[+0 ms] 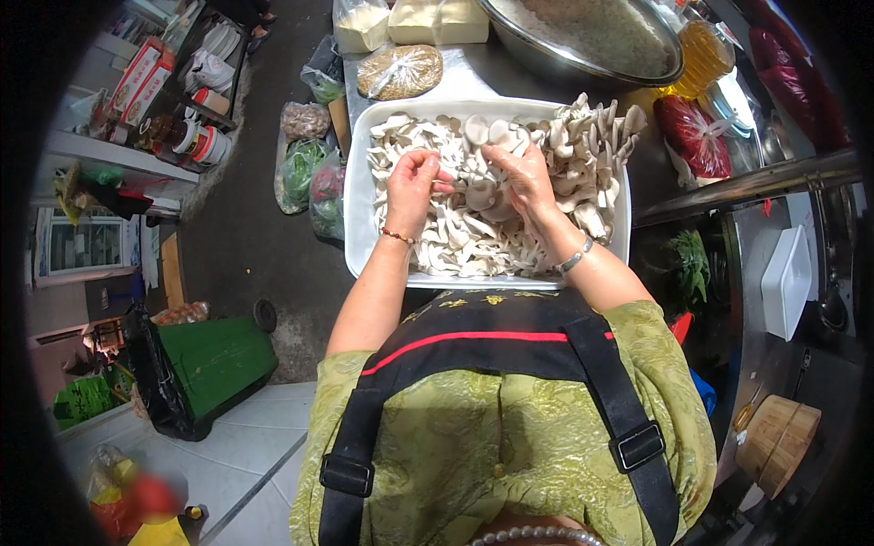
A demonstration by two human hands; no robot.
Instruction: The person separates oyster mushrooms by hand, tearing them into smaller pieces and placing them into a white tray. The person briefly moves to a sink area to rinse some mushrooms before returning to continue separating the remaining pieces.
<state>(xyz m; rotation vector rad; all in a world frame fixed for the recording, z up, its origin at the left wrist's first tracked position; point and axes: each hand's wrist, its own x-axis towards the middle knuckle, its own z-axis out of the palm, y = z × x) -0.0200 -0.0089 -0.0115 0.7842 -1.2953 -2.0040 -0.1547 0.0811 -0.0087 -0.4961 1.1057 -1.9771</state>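
Observation:
A white plastic tub stands before me, filled with oyster mushrooms. Torn pale pieces lie at its left and front, while larger whole clusters are heaped at the right and rise above the rim. My right hand grips a mushroom cluster with broad grey caps, thumb on top. To the left, my left hand hovers over the torn pieces with thumb and fingertips brought together; whether a small piece is between them is not clear. Both hands look wet.
Behind the tub are a knotted bag of brown grains, pale blocks in plastic and a large metal bowl of rice. A red bag and an oil bottle are right. Bagged vegetables and a green wheeled bin stand left.

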